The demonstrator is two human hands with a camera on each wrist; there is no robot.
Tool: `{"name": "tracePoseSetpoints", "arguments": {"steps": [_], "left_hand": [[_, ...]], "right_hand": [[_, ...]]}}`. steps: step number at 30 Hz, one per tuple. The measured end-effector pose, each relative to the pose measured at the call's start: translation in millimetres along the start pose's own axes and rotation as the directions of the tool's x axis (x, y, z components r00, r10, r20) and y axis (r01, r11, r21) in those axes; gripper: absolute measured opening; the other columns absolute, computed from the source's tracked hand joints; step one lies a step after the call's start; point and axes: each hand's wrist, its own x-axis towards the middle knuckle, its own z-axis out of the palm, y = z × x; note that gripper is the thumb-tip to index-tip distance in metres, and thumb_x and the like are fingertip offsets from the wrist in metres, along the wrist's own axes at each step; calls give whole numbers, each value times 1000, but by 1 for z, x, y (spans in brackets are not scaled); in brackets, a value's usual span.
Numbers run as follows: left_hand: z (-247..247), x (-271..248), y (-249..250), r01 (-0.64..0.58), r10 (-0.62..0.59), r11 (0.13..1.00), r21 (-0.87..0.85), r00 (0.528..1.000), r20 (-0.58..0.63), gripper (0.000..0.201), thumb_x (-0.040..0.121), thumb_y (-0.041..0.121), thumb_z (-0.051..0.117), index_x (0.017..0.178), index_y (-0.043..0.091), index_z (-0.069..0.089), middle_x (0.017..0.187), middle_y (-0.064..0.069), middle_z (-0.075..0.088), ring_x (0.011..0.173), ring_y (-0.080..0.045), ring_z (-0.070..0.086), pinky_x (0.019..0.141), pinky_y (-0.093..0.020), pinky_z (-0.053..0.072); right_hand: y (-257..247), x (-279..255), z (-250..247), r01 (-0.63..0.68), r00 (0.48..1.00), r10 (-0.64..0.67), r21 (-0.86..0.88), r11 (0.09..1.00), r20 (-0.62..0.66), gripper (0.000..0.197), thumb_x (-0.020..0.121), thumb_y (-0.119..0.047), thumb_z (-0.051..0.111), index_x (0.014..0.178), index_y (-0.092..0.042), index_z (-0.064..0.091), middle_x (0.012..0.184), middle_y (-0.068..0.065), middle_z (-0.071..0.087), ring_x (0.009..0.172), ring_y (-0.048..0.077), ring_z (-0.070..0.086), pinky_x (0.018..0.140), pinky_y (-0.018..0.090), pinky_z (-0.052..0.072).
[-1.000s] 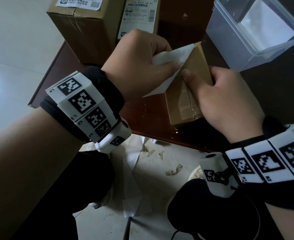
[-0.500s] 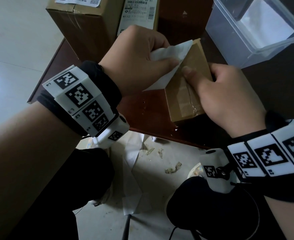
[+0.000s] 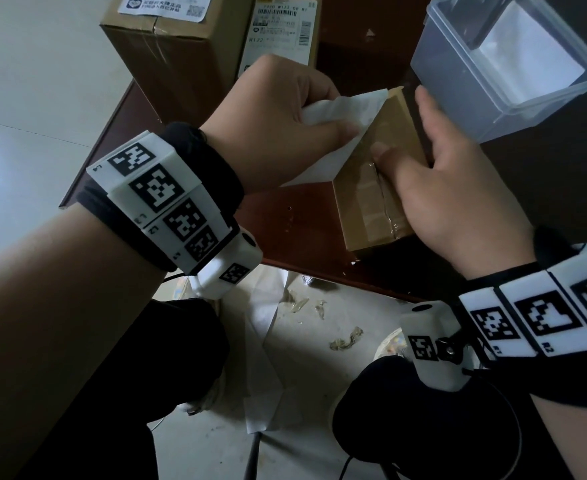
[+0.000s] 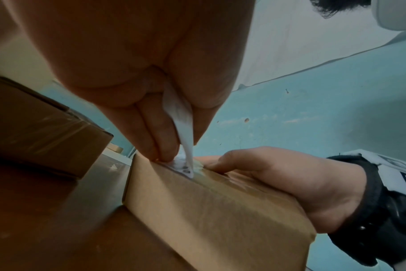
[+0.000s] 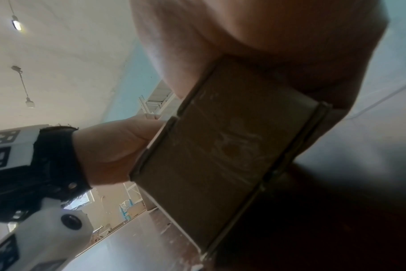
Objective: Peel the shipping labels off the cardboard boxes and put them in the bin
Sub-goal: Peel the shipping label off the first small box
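Observation:
A small brown cardboard box [image 3: 368, 188] stands near the front edge of the dark wooden table [image 3: 285, 233]. My left hand [image 3: 285, 123] pinches a white shipping label [image 3: 347, 109], lifted off the box except at its far corner. In the left wrist view the label [image 4: 186, 128] runs between thumb and fingers down to the box [image 4: 209, 210]. My right hand [image 3: 451, 188] grips the box from the right, thumb across its taped top. A clear plastic bin [image 3: 506, 67] with a white label inside sits at the back right.
Two bigger cardboard boxes [image 3: 167, 53] [image 3: 281, 32] with labels on top stand at the back of the table. Scraps of paper and tape [image 3: 344, 341] lie on the floor below the table's edge.
My left hand has pulled the label further up and back, baring more of the box top. My right thumb has slid nearer along the taped top.

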Motion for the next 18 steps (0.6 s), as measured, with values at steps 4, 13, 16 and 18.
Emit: {"name": "tracePoseSetpoints", "arguments": {"steps": [4,13,16,18], "left_hand": [[-1,1,-1,7,-7,1000,-17,1000,6,23,94,38,71,92,17,78,75,16,67,64,7,61,56,-7,43],[-5,1,-1,36,-35,999,-32,999,29,20,93,38,71,92,18,76,77,14,68,65,8,62,56,-7,45],[-3,1,1,46,-45,998,-48,999,27,15,93,36,71,87,23,73,73,18,65,63,11,62,55,-6,43],[-2,1,2,53,-51,997,-50,998,26,14,93,36,72,86,25,72,72,19,64,64,12,62,55,-5,44]], "right_hand": [[-1,-1,-1,-9,1000,9,4,1000,-3,71,108,-50,52,167,-49,12,160,-21,44,83,-18,42,66,9,34],[-6,-6,-3,-55,995,56,12,998,-87,96,104,-53,58,165,-45,-15,142,-14,58,69,-6,57,60,15,37],[-4,-6,-4,-62,991,61,-8,998,-116,99,104,-52,59,165,-42,-18,112,-18,63,67,-1,63,57,18,40],[-2,-5,-3,-63,992,60,-25,998,-107,99,104,-52,58,165,-42,-19,146,-8,57,72,0,57,61,21,40]]}}
